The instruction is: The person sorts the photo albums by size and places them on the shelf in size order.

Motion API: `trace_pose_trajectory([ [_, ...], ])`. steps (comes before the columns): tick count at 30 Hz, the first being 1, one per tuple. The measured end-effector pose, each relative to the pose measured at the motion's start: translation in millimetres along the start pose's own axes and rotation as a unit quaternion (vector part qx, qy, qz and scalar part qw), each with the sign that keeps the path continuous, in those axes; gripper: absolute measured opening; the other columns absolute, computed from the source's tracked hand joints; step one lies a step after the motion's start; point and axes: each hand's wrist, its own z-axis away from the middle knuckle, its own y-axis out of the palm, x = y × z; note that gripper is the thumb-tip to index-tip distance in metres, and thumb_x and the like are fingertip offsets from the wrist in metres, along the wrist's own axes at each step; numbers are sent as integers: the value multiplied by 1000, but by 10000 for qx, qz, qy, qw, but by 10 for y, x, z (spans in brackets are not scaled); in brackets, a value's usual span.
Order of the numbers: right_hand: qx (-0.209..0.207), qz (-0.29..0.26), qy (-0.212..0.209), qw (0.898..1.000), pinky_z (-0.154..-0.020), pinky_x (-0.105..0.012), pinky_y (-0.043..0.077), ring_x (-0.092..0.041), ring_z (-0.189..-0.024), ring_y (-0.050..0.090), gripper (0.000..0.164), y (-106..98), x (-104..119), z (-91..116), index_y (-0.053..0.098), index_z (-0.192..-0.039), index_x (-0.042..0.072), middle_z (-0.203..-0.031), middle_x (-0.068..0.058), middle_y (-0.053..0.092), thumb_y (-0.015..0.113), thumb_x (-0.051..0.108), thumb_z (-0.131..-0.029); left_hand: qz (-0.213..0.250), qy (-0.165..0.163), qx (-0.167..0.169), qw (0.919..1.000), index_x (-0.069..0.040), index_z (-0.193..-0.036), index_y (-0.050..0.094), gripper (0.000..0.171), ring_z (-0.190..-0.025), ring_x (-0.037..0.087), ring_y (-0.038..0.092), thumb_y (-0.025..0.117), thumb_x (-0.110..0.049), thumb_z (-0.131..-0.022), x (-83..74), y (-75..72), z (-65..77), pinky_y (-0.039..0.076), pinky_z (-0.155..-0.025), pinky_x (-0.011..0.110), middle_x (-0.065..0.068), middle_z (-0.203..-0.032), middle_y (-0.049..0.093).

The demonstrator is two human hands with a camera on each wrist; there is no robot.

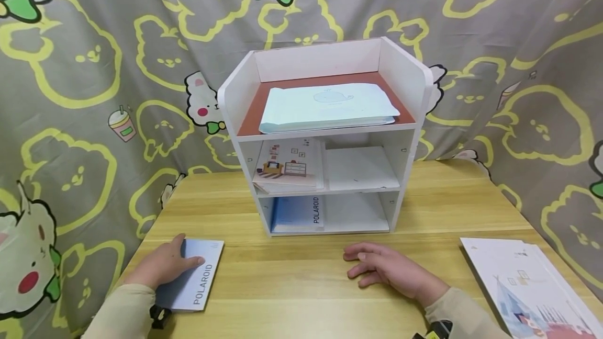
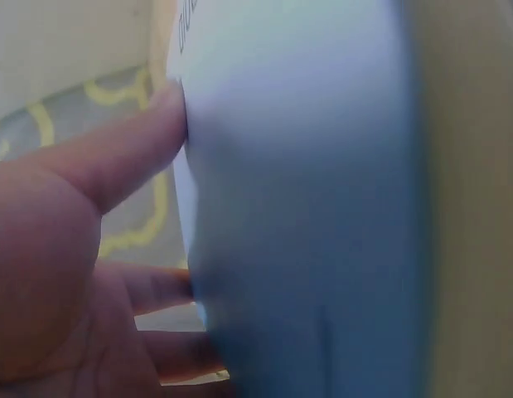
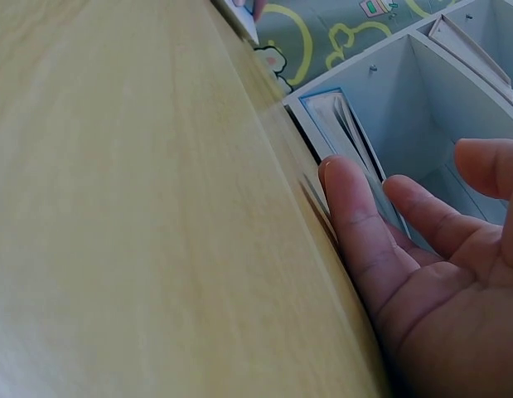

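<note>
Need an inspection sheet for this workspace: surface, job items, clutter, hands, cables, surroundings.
Surface: wood-grain table, no spill visible.
Job items: POLAROID book at the left; white shelf unit centre.
Clutter: white illustrated book at the right; whale-print packet on the unit's top; room-print booklet on the middle tier; second POLAROID book on the bottom tier.
Hands: left hand grips the first book; right hand holds nothing, fingers part-curled, table contact unclear.
Cables: nothing seen.
Surroundings: grey curtain with yellow cartoon outlines.
</note>
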Motion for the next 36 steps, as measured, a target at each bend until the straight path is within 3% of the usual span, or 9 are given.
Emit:
trace_pose_trajectory([
  [4, 48, 7, -22, 10000, -91, -40, 56, -35, -118, 60, 53, 7, 10, 0, 34, -149, -13, -150, -32, 38, 43, 22, -110, -37, 171, -53, 9998, 16, -145, 34, 103, -120, 56, 51, 71, -60, -87, -209, 20, 22, 44, -96, 65, 44, -134, 47],
  [11, 52, -2, -51, 10000, -91, -39, 56, -34, -118, 60, 53, 10, 11, 7, 35, -148, -13, -150, -32, 39, 43, 22, -109, 405, 629, 29, 9972, 8, -148, 41, 84, -129, 54, 46, 76, -42, -90, -566, 123, 43, 39, -104, 65, 37, -140, 48],
  [20, -13, -4, -69, 10000, -91, -40, 57, -36, -117, 60, 51, 4, -19, -1, 37, -148, -12, -149, -31, 41, 44, 21, -109, 1009, 1098, 104, 9888, -5, -148, 49, 76, -124, 43, 55, 80, -38, -87, -1033, 280, 102, 45, -101, 61, 26, -135, 57],
  [26, -99, -50, -13, 9999, -90, -40, 57, -35, -116, 60, 52, 18, -7, -10, 38, -147, -12, -148, -30, 43, 47, 20, -108, 1530, 1475, 188, 9770, -8, -146, 52, 73, -116, 34, 61, 81, -37, -87, -1312, 419, 116, 51, -95, 54, 18, -128, 61],
  [36, -264, 3, 76, 9996, -91, -45, 56, -37, -120, 59, 51, -12, 32, 19, 38, -147, -11, -146, -29, 46, 48, 18, -106, 2013, 2083, 392, 9563, -1, -144, 51, 73, -117, 34, 59, 78, -40, -89, -1744, 620, 88, 50, -97, 54, 21, -130, 59],
])
